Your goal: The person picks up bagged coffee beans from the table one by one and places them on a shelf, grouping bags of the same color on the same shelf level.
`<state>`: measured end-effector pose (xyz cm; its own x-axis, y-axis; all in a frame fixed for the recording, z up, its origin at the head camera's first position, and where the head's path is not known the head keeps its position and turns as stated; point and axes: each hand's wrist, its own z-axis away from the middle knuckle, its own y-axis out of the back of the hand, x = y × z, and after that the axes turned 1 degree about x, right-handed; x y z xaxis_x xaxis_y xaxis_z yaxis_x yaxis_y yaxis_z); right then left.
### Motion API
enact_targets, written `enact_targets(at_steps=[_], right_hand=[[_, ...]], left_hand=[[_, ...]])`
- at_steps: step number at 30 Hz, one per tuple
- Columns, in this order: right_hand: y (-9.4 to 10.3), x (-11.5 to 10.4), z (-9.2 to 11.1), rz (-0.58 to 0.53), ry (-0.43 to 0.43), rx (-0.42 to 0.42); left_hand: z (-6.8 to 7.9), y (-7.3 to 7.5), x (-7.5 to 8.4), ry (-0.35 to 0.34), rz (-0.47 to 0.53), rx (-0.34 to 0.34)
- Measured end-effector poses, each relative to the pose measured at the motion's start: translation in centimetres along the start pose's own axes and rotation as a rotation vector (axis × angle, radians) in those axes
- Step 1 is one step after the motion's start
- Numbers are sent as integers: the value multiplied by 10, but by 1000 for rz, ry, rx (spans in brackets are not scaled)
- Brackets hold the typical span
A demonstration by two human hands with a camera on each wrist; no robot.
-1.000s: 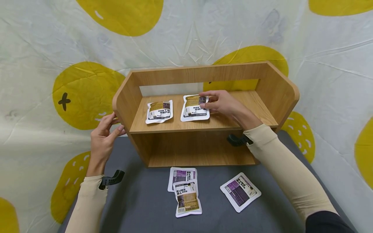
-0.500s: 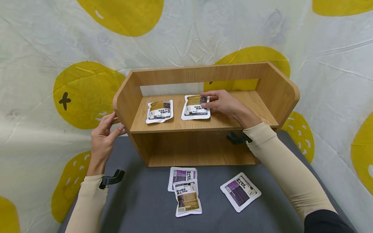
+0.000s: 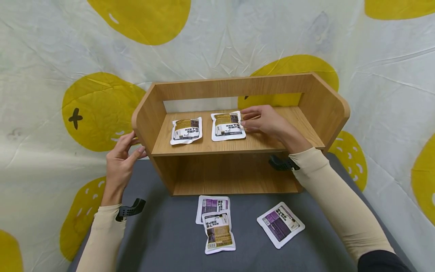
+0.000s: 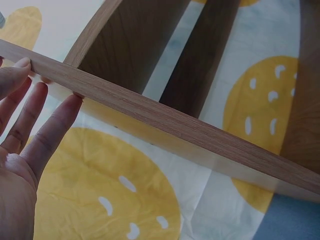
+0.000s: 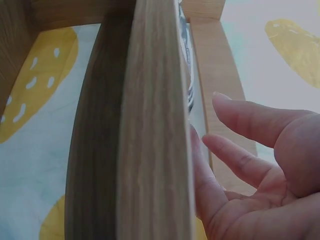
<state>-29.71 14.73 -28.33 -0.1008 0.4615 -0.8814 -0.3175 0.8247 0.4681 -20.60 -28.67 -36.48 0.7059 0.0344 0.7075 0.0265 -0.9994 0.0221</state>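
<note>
In the head view, my right hand (image 3: 266,122) is over the upper shelf, its fingertips right at the right edge of a brown-and-white pouch (image 3: 228,128). The right wrist view shows thumb and fingers spread apart, with nothing between them. A second brown-and-white pouch (image 3: 186,131) lies to the left on the same board. My left hand (image 3: 119,162) rests its fingertips against the left side panel of the wooden shelf (image 3: 231,152), low on its front edge. Its fingers are loosely extended in the left wrist view.
On the grey table (image 3: 163,234), a brown pouch (image 3: 219,232) overlaps a purple pouch (image 3: 212,206) in front of the shelf. Another purple pouch (image 3: 281,224) lies farther right. A white curtain (image 3: 217,37) with yellow shapes hangs behind.
My right hand has slid a little to the right, off the pouch it was holding by its right edge. That pouch now lies free on the upper board. My left hand has stayed put.
</note>
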Motion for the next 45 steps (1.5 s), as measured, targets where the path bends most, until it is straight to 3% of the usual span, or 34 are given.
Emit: enact_targets(at_steps=[19, 27, 35, 45], right_hand=[[8, 5, 40, 76, 148, 39], [2, 5, 58, 19, 169, -40], [-13, 13, 68, 45, 192, -99], [-33, 21, 79, -65, 289, -212]], left_hand=[[1, 0, 1, 0, 10, -2], [0, 0, 1, 7, -6, 6], [-1, 0, 1, 6, 5, 3], [-1, 0, 1, 4, 8, -6]])
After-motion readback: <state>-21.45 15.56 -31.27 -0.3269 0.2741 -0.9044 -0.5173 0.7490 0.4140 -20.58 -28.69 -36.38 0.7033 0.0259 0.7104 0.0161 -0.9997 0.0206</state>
